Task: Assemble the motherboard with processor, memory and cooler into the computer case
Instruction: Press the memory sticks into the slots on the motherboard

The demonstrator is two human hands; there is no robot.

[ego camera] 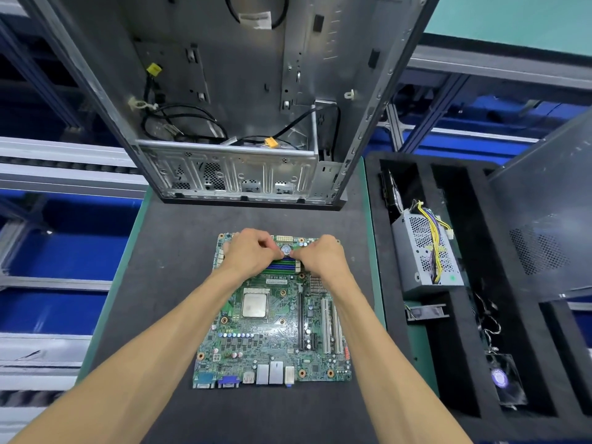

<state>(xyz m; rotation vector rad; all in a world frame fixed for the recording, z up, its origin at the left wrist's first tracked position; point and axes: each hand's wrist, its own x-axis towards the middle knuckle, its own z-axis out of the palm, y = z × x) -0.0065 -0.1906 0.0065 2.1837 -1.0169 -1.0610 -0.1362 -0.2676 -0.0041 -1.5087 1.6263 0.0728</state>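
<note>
The green motherboard (272, 341) lies flat on the black mat, its port row toward me. The silver processor (254, 304) sits in its socket mid-board. At the board's far end are the blue and black memory slots (282, 268), and a green memory module (284, 259) lies along the far slot. My left hand (253, 251) and my right hand (323, 256) are curled over its two ends, fingertips pinching it beside the coin battery (286, 250). Beyond the board, the open computer case (224, 75) lies with loose cables inside. A black cooler fan (504, 379) rests in the foam tray.
A black foam tray (461, 315) at the right holds a grey power supply (423, 251) with yellow wires. The case's side panel (544, 203) leans at the far right. Metal conveyor rails (64, 174) run along the left.
</note>
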